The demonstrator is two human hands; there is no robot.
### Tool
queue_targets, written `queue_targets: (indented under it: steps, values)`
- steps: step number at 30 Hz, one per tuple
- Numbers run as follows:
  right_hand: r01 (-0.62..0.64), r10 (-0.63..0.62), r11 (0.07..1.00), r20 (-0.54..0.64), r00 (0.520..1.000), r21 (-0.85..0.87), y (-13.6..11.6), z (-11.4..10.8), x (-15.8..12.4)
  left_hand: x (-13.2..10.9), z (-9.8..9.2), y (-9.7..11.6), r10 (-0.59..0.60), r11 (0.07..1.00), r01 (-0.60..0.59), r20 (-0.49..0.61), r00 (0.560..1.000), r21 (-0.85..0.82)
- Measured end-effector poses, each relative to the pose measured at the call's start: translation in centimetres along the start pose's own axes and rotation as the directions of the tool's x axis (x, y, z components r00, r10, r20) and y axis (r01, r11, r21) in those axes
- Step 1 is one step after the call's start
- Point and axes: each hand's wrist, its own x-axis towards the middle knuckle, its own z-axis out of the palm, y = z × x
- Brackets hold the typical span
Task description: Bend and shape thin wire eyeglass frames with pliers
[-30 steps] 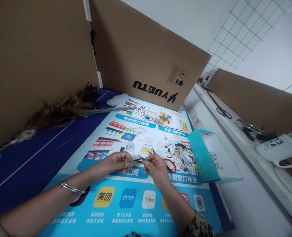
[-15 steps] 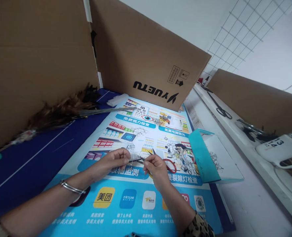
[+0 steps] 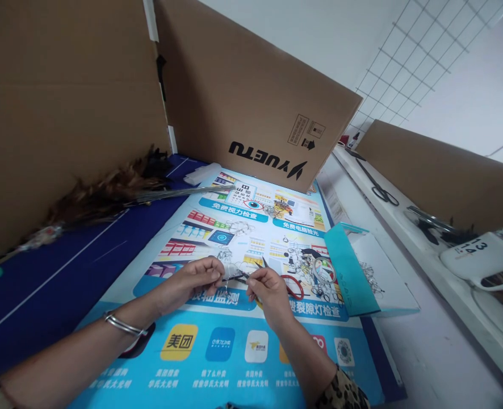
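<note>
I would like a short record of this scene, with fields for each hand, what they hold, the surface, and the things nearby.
left hand: pinches one end of the wire piece; bracelet on the wrist
right hand: pinches the other end
surface: printed poster on a blue table
beside right hand: red-handled tool, partly hidden; loose wire bits; teal box
far left: feather duster
behind: cardboard box

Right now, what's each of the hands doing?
Left hand: closed, pinching a small wire piece.
Right hand: closed, pinching its other end.
</note>
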Motion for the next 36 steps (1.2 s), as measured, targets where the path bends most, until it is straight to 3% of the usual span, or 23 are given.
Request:
queue_targets:
  steps: [14,24,36]
  values:
    - [-0.004,0.001,0.999,0.054,0.999,0.048,-0.09,-0.06,0.00,0.08,-0.03,-0.08,0.026,0.995,-0.024,-0.020,0.999,0.092]
    - [-0.013,0.013,1.000,0.016,1.000,0.017,0.02,-0.02,-0.01,-0.21,0.14,0.33,0.020,0.999,-0.019,0.023,1.000,-0.051]
    - [0.004,-0.004,1.000,0.011,1.000,0.003,0.44,-0.09,-0.04,-0.24,0.83,0.62,0.030,0.998,-0.033,0.049,0.998,0.050]
